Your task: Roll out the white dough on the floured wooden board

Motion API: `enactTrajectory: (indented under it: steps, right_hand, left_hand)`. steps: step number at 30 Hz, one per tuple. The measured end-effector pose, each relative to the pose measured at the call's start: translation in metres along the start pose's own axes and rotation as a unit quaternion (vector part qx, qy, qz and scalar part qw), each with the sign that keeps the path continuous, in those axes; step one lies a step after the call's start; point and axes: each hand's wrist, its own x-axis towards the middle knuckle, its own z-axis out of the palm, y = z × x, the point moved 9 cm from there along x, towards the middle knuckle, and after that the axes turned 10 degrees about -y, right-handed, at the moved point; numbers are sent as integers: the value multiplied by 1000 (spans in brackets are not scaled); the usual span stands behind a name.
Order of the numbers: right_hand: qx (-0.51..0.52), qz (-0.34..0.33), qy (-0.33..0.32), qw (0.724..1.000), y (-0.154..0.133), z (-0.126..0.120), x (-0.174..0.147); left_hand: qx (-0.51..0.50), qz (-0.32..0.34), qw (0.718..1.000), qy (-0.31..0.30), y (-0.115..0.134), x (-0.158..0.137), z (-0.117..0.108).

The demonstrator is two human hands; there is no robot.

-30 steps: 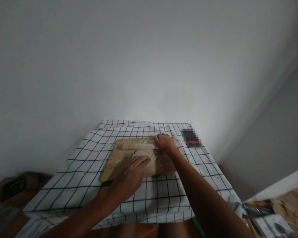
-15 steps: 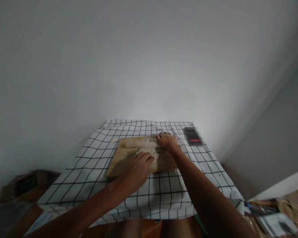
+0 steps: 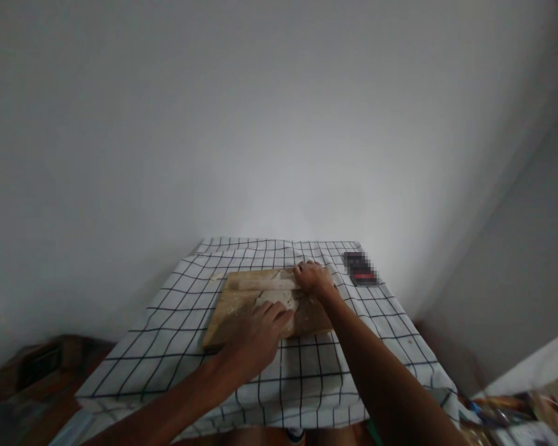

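A wooden board (image 3: 223, 319) dusted with flour lies on a table. Across its far part rests a pale rolling pin (image 3: 263, 283), its right end under my right hand (image 3: 314, 277), whose fingers are wrapped round it. On the near side of the pin lies a flattened, pale sheet of dough (image 3: 279, 299). My left hand (image 3: 263, 328) is at the dough's near edge, fingers bent onto it and the thumb set apart to the right. Part of the dough is hidden under that hand. The pin's right end is covered by my right hand.
A white tablecloth with black checks (image 3: 167, 347) covers the table. A dark, blurred-out flat object (image 3: 360, 268) lies at the right, and a small pale scrap (image 3: 217, 276) left of the board. A box (image 3: 41, 365) stands low at left; assorted items lie low at right.
The view has tilted up slightly, so the table sits lower in it. My left thumb has moved a little away from the fingers. My right hand stays on the rolling pin.
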Motion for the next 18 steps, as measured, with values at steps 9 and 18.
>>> enactTrajectory:
  steps: [9,18]
  right_hand:
    - [3,-1,45,999,0,-4,2]
    - [13,4,42,999,3,-3,3]
  left_hand:
    - [52,-19,998,10,-1,11,3]
    - [40,-19,999,20,-1,12,7]
